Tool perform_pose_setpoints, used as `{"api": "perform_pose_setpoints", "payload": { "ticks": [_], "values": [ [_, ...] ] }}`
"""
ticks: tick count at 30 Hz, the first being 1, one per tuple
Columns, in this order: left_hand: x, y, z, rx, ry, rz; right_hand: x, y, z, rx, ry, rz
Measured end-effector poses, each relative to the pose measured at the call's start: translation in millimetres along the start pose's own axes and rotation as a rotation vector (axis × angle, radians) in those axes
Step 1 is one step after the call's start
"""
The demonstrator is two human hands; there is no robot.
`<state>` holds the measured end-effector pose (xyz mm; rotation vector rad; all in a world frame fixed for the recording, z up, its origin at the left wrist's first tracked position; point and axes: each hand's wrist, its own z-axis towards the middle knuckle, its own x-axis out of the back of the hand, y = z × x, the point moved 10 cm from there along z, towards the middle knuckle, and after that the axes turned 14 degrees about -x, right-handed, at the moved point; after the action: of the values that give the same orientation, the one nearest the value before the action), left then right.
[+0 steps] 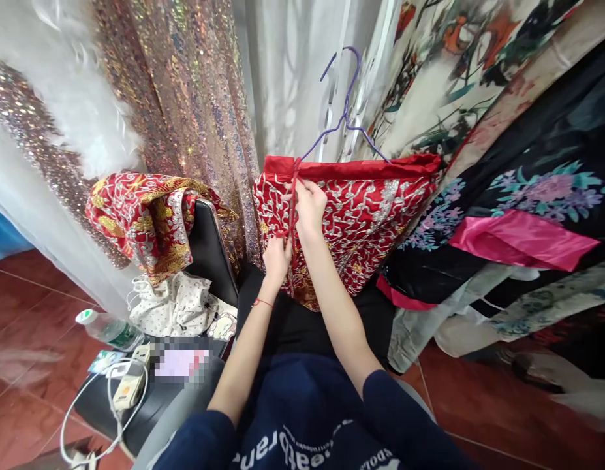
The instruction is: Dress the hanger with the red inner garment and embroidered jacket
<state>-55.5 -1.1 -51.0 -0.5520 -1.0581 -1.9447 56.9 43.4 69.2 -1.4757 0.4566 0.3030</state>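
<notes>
A red skirt (351,228) with silver and gold embroidery lies spread before me over my lap, its plain red waistband (356,168) at the top. From the waistband rises a purple hanger (348,104), its lower part hidden in the cloth. At the skirt's left side, my right hand (308,205) is closed on a thin red tie (295,173) just under the waistband. Lower down, my left hand (277,256) pinches the same tie near a small loop. The fingertips of both hands are partly hidden.
A red embroidered garment (150,215) drapes over a black chair back (211,248) at left. Below are a white dotted cloth (172,307), a plastic bottle (111,331) and a white cable (111,405). Sequinned fabric (185,98) and black floral garments (517,189) hang close by.
</notes>
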Motion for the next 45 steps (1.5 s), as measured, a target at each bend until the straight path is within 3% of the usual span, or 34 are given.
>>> {"api": "perform_pose_setpoints", "payload": {
  "ticks": [3,6,8,11,13,16,21,26,30,33,37,41,45],
  "values": [
    [13.4,-6.8,17.0,0.000,0.051,-0.148,5.1,3.0,1.3,-0.020,-0.094,-0.090],
    [42.4,-9.4,37.3,0.003,0.280,-0.407,12.0,11.6,-0.2,-0.078,-0.195,-0.170],
    [51.3,-8.3,51.6,0.036,0.375,-0.633,20.5,15.7,-5.8,-0.072,-0.226,-0.185],
    [45.7,14.1,74.5,0.019,0.296,-0.887,32.7,21.5,-20.7,-0.008,-0.256,-0.177],
    [44.5,34.7,83.0,-0.050,0.234,-0.941,34.0,30.9,-31.1,0.003,-0.312,-0.205],
    [48.9,48.9,83.1,-0.123,0.251,-0.925,32.7,46.1,-38.2,-0.021,-0.379,-0.264],
    [47.0,31.6,74.3,-0.097,0.329,-0.883,45.5,46.3,-26.6,0.020,-0.287,-0.312],
    [37.0,21.5,69.3,-0.094,0.313,-0.920,47.5,57.6,-19.1,-0.017,-0.304,-0.286],
    [32.0,11.6,43.8,-0.076,0.338,-0.860,51.5,60.2,-21.6,0.038,-0.228,-0.343],
    [23.3,2.4,14.1,-0.056,0.324,-0.711,52.4,54.9,-29.7,0.092,-0.161,-0.480],
    [26.0,-5.2,-9.2,-0.062,0.401,-0.505,51.7,41.0,-34.3,0.146,-0.044,-0.624],
    [22.6,-5.9,-0.1,-0.037,0.310,-0.483,41.0,33.5,-19.8,0.190,0.004,-0.690],
    [14.0,-6.1,11.4,0.010,0.235,-0.632,31.9,45.9,-1.3,0.158,-0.023,-0.669]
  ]
}}
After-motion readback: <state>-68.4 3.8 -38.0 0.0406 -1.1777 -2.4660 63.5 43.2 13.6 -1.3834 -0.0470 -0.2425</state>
